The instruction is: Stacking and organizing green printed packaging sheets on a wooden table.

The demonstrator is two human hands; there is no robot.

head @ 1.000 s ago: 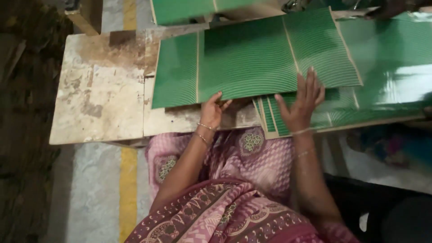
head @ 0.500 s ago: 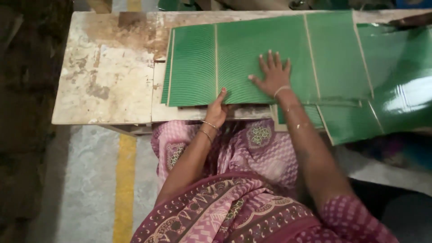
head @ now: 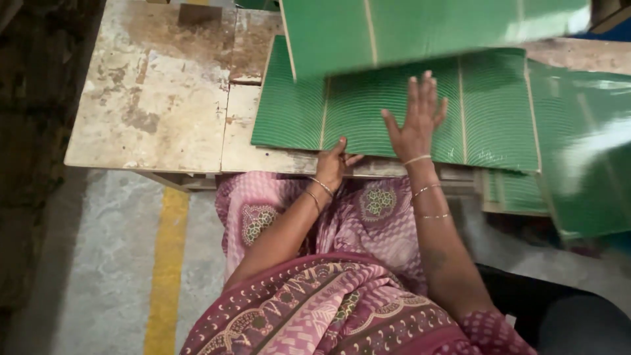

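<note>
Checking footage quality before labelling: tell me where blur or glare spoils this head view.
Head view: the upper green sheet is motion-blurred, with glare at its right end; the right green sheet is smeared by a bright sheen; the right hand and the ribbed sheet under it stay sharp.

A worn wooden table [head: 151, 98] stands over grey floor [head: 98, 263] with a yellow stripe [head: 165, 276].

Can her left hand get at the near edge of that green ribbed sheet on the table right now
Probably yes. The left hand is already at the near edge of the green ribbed sheet, fingers curled at it, with nothing between. The right hand lies flat on top, further in.
</note>
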